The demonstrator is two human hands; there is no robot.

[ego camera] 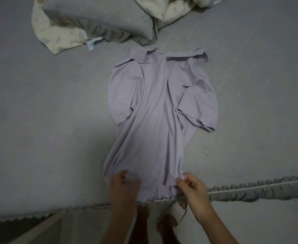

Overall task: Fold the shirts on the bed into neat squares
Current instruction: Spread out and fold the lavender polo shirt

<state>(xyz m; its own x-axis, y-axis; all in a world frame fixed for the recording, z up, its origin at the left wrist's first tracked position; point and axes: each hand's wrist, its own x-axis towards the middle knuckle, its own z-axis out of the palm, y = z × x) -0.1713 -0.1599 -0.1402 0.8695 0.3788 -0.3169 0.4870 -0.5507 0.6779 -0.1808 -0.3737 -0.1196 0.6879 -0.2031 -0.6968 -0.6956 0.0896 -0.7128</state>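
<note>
A lilac shirt (155, 110) lies on the grey bed (39, 120), stretched straight away from the hands: its hem sits at the near edge of the mattress, right under the fingers, and its collar is at the far end, toward the pillow (99, 18) and the crumpled floral bedding (56, 36) beyond it. Both sleeves look already turned in over the body, so the cloth forms one long strip whose long axis runs directly outward from the person. The right hand (191, 186) pinches the hem's right corner between thumb and curled fingers. The left hand (122, 185) is blurred; it lies on or at the hem's left corner, fingers partly bent, and I cannot tell whether it grips the cloth or only presses it. Both hands are about equally near, one at each corner. Judging from this, the coming move is to carry the hem away toward the collar, halving the strip along its length.
</note>
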